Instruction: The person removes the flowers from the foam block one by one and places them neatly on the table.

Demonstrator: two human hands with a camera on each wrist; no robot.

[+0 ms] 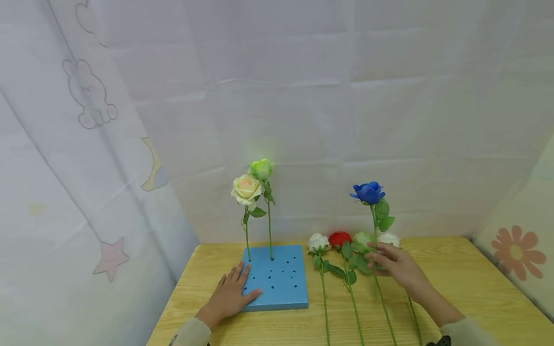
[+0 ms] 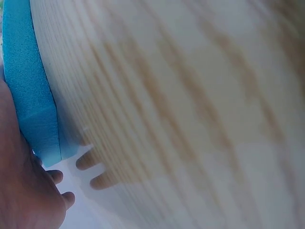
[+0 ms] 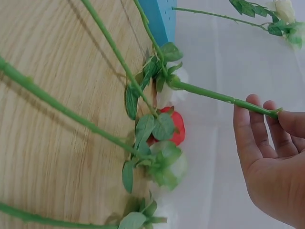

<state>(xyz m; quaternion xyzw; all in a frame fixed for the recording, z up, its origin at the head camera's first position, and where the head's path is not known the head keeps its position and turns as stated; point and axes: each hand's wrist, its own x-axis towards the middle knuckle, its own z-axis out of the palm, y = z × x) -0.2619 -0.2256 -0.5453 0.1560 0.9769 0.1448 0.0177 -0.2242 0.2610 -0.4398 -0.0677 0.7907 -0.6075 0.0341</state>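
Observation:
My right hand (image 1: 400, 269) pinches the green stem (image 3: 209, 95) of an artificial blue rose (image 1: 368, 193) between thumb and fingers, holding it upright above the table with its bloom at the top. My left hand (image 1: 229, 293) rests, fingers spread, on the left edge of a blue foam block (image 1: 283, 297) dotted with small holes. Toward the block's back edge, a cream rose (image 1: 245, 188) and a light green rose (image 1: 261, 169) stand with their stems in holes. In the left wrist view, the side of the block (image 2: 28, 71) shows beside the hand.
Right of the block, a white rose (image 1: 318, 241), a red rose (image 1: 340, 238), a pale green rose (image 1: 362, 239) and another white rose (image 1: 389, 239) lie on the wooden table (image 1: 472, 288), stems toward me. A pale cloth (image 1: 303, 120) hangs behind the table.

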